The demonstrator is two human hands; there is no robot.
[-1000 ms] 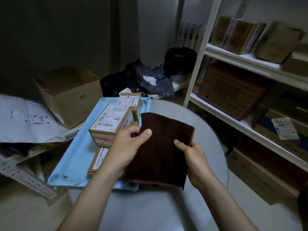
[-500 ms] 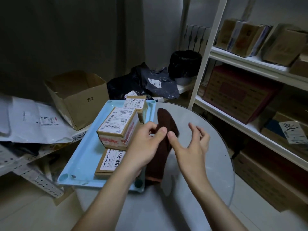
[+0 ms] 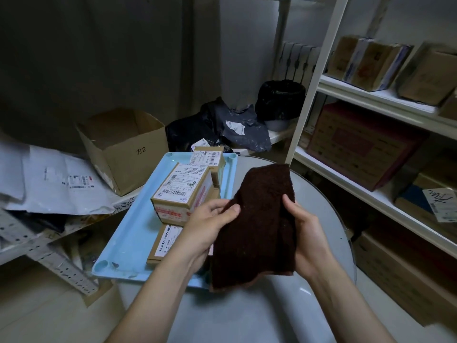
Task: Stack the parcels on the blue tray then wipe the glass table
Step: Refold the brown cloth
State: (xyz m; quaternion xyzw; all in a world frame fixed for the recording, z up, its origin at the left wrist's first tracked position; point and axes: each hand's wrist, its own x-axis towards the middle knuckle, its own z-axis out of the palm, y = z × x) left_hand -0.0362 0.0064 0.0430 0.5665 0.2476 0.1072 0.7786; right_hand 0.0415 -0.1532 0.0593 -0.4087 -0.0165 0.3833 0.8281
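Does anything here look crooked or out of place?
The blue tray juts past the glass table edge on the left. The parcels on it sit crookedly stacked. Both hands hold the brown cloth above the table.

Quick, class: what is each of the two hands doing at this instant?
Left hand: closed on the left edge of the dark brown terry cloth.
Right hand: closed on the same cloth's right edge, holding it above the table.
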